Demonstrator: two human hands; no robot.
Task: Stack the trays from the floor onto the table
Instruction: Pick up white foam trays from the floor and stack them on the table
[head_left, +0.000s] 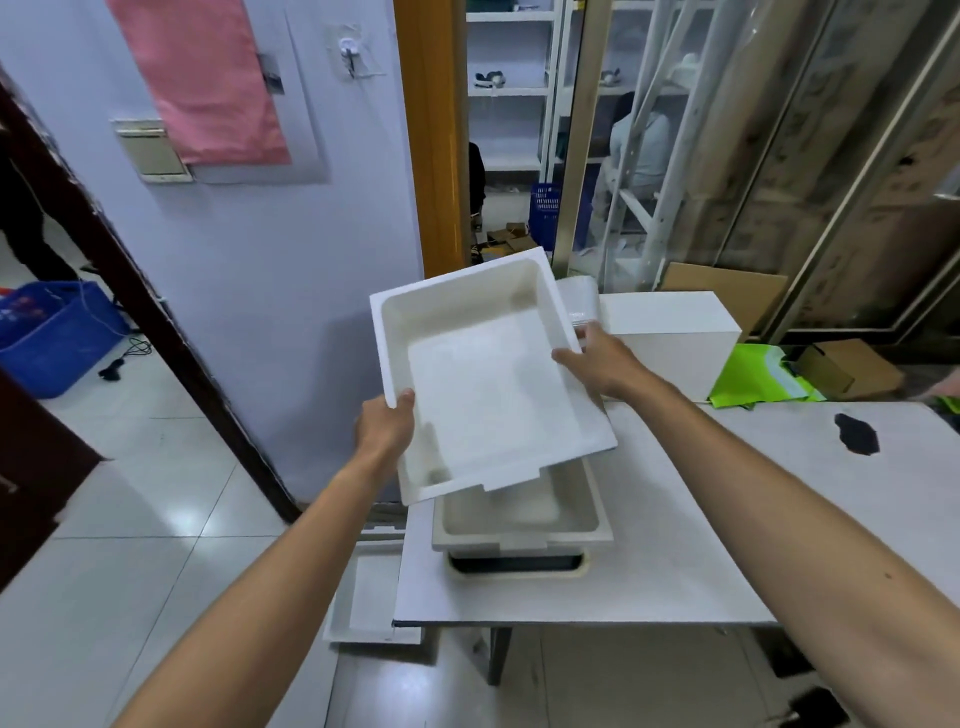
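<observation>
I hold a white rectangular tray (483, 384) in the air with both hands, tilted, above the table's left end. My left hand (384, 428) grips its left rim; my right hand (605, 361) grips its right rim. Directly below it a stack of trays (519, 525) stands on the white table (675, 545); the top one is greyish-white and a darker one shows underneath. Another white tray (363, 597) lies on the floor beside the table's left edge, partly hidden by the tabletop.
A white box (675, 338) stands at the table's back, with green fabric (753, 374) and a cardboard box (852, 364) to its right. A black blotch (857, 434) marks the tabletop. A blue crate (52, 338) sits on the tiled floor at left.
</observation>
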